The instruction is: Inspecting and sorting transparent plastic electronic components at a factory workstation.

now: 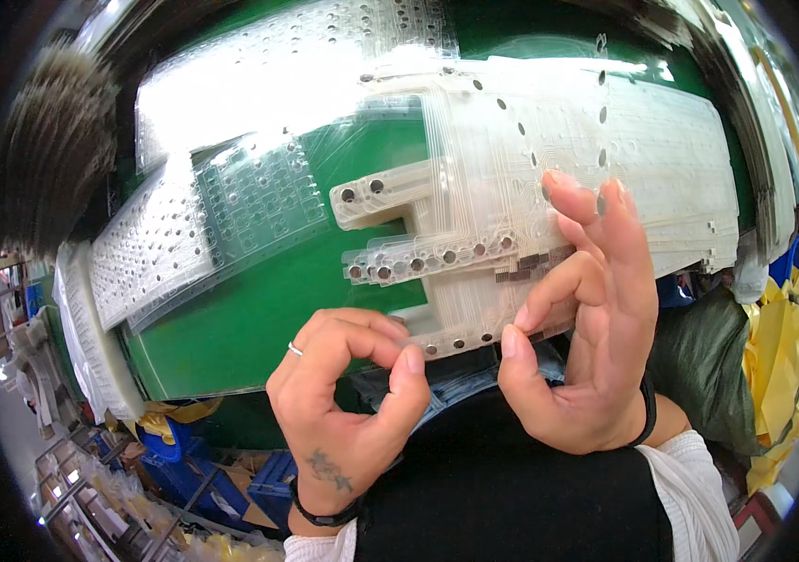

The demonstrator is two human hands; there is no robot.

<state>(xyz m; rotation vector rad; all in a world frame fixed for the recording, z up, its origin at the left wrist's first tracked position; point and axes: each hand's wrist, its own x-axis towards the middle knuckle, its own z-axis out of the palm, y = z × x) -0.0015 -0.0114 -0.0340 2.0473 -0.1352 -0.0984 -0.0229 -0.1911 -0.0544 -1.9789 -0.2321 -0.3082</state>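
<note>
A stack of clear plastic circuit film sheets [648, 187], with fine pale lines, punched holes and narrow tabs, lies on the green tabletop in front of me. My left hand [348, 379] pinches the near edge strip at its left end between thumb and index finger, the other fingers curled. At the same strip, farther right, my right hand [591, 318] closes thumb and index finger on the edge, while its remaining fingers are raised over the sheets. Whether one sheet or more is between the fingertips cannot be made out.
More clear films with rows of dimples [254, 192] lie to the left and far left on the green tabletop [231, 328]. Dark brush-like bundles [58, 140] stand at the left. Blue crates [273, 482] sit below, and a dark green bag [704, 365] and yellow plastic sheeting [779, 375] are at right.
</note>
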